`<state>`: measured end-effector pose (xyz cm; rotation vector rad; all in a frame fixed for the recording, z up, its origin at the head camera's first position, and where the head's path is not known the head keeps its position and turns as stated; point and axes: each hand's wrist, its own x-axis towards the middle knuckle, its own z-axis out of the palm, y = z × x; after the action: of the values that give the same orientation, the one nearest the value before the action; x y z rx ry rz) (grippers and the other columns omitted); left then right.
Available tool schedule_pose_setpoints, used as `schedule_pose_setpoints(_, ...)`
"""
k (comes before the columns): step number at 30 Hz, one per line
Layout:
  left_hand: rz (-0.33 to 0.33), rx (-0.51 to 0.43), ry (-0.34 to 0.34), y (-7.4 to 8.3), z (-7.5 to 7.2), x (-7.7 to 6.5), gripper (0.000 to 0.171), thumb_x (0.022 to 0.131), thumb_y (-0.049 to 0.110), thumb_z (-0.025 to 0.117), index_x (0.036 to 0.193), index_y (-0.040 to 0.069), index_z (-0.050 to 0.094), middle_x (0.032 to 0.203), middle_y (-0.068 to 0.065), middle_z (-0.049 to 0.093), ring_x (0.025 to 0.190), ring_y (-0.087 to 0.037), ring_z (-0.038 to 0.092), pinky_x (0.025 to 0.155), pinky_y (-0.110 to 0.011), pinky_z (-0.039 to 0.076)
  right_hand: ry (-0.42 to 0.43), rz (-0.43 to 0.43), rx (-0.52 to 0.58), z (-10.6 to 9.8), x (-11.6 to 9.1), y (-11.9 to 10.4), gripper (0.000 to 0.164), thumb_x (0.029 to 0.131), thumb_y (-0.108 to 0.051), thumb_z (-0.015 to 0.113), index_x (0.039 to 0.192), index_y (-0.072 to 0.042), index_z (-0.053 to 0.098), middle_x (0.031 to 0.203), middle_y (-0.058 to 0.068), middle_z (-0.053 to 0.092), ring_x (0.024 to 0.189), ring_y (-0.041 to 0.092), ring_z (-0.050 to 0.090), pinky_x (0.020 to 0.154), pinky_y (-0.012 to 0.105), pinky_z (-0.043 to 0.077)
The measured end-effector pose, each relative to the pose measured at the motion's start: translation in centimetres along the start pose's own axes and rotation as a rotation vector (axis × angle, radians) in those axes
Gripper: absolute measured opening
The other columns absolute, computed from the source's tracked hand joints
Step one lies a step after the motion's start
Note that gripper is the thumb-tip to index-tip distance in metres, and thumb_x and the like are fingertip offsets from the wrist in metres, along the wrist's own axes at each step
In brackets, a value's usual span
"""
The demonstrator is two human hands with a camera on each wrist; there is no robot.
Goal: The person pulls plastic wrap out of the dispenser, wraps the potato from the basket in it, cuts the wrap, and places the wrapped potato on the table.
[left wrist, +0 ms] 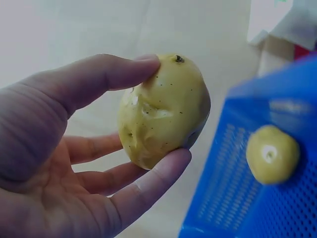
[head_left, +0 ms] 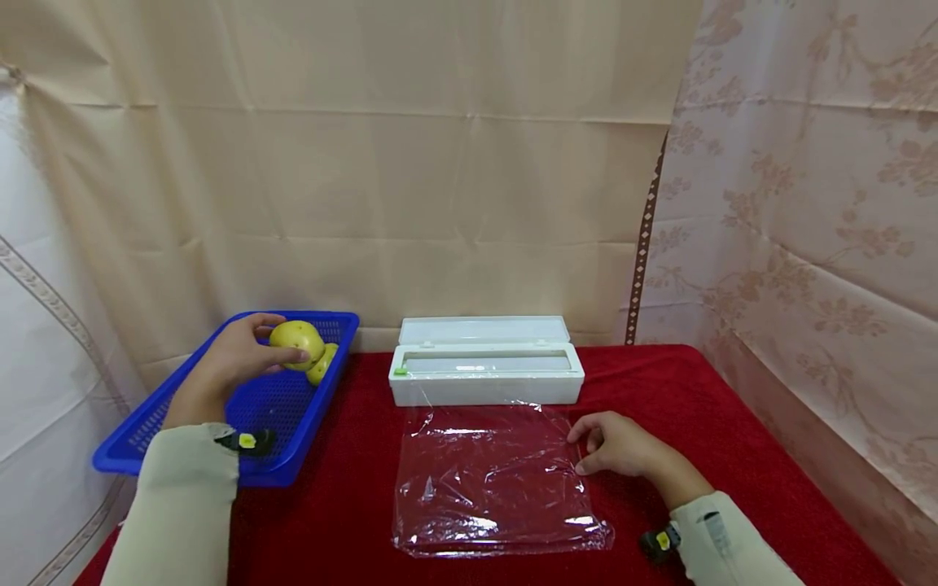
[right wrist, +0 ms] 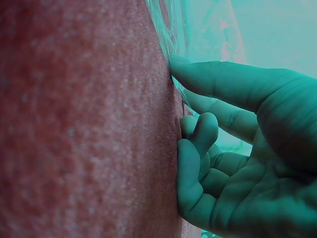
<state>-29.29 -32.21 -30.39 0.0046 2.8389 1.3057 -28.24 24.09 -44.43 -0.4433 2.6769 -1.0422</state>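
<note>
My left hand (head_left: pixel 238 354) holds a yellow potato (left wrist: pixel 161 111) between thumb and fingers, above the far end of a blue plastic basket (head_left: pixel 274 415). Another potato (left wrist: pixel 272 154) lies inside that basket. A sheet of clear plastic wrap (head_left: pixel 491 480) is spread on the red cloth, running from a white wrap dispenser (head_left: pixel 487 389) whose lid stands raised. My right hand (head_left: pixel 619 443) rests low at the sheet's right edge. Its thumb (right wrist: pixel 218 79) and index fingertip touch the film edge with a gap between them, and the other fingers are bent against the cloth.
Red velvety cloth (head_left: pixel 733 456) covers the table. A beige curtain (head_left: pixel 366 179) hangs behind it, and a floral curtain (head_left: pixel 828 203) closes off the right side. A small green piece (head_left: pixel 400 371) sits at the dispenser's left end.
</note>
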Motion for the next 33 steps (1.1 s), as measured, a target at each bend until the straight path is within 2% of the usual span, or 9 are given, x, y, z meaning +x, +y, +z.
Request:
schedule_pose_setpoints(5, 0.066, 0.036, 0.064, 1.3, 0.9, -1.3, 0.104, 0.084, 0.042, 0.086, 0.159, -0.002, 0.03, 0.154, -0.034, 0.042, 0.131, -0.045, 0.054, 0.098, -0.046, 0.053, 0.003, -0.008, 0.002, 0.1, 0.0, 0.0, 0.037, 0.073, -0.013, 0.093, 0.104, -0.01, 0.073, 0.079, 0.006, 0.057, 0.073, 0.02, 0.052, 0.06, 0.033, 0.043)
schedule_pose_setpoints(8, 0.086, 0.037, 0.082, 2.1, 1.5, -2.0, 0.103, 0.083, 0.044, 0.086, 0.16, 0.001, 0.031, 0.156, -0.032, 0.041, 0.136, -0.048, 0.051, 0.103, -0.055, 0.048, 0.001, -0.005, -0.001, 0.0, 0.0, 0.0, 0.038, 0.072, -0.013, 0.093, 0.104, -0.011, 0.073, 0.079, 0.006, 0.058, 0.074, 0.021, 0.052, 0.061, 0.033, 0.043)
schedule_pose_setpoints(15, 0.117, 0.03, 0.118, 3.4, 3.0, -2.9, 0.101, 0.081, 0.044, 0.088, 0.158, 0.006, 0.035, 0.157, -0.03, 0.041, 0.137, -0.048, 0.051, 0.103, -0.056, 0.049, 0.008, -0.006, -0.011, 0.0, 0.1, 0.1, 0.038, 0.072, -0.013, 0.094, 0.104, -0.011, 0.073, 0.078, 0.005, 0.058, 0.074, 0.02, 0.053, 0.062, 0.033, 0.043)
schedule_pose_setpoints(20, 0.108, 0.026, 0.135, 4.0, 4.4, -3.6, 0.102, 0.079, 0.05, 0.088, 0.157, 0.009, 0.036, 0.158, -0.027, 0.04, 0.138, -0.048, 0.048, 0.102, -0.059, 0.05, 0.011, -0.013, -0.011, 0.1, 0.0, 0.0, 0.038, 0.071, -0.012, 0.094, 0.103, -0.01, 0.073, 0.077, 0.005, 0.057, 0.073, 0.02, 0.052, 0.062, 0.033, 0.043)
schedule_pose_setpoints(25, 0.131, -0.016, 0.113, 4.5, 6.2, -3.9, 0.1, 0.077, 0.05, 0.089, 0.155, 0.011, 0.042, 0.154, -0.021, 0.045, 0.132, -0.045, 0.051, 0.097, -0.052, 0.053, 0.007, -0.014, -0.007, 0.1, 0.0, 0.0, 0.039, 0.071, -0.012, 0.094, 0.103, -0.01, 0.073, 0.078, 0.005, 0.058, 0.073, 0.019, 0.052, 0.061, 0.032, 0.043)
schedule_pose_setpoints(29, 0.155, -0.068, 0.089, 4.7, 7.8, -4.0, 0.091, 0.076, 0.046, 0.091, 0.148, 0.011, 0.049, 0.143, -0.018, 0.052, 0.123, -0.039, 0.056, 0.087, -0.038, 0.053, 0.006, -0.021, -0.008, 0.0, 0.0, 0.1, 0.038, 0.071, -0.012, 0.094, 0.103, -0.01, 0.073, 0.078, 0.005, 0.058, 0.074, 0.019, 0.052, 0.062, 0.032, 0.044)
schedule_pose_setpoints(33, 0.165, -0.119, 0.078, 4.5, 9.3, -4.0, 0.084, 0.073, 0.042, 0.094, 0.137, 0.011, 0.05, 0.134, -0.017, 0.056, 0.112, -0.033, 0.059, 0.08, -0.034, 0.051, 0.007, -0.02, -0.008, 0.0, 0.1, 0.1, 0.038, 0.071, -0.012, 0.094, 0.102, -0.01, 0.073, 0.078, 0.005, 0.057, 0.074, 0.019, 0.053, 0.063, 0.032, 0.044)
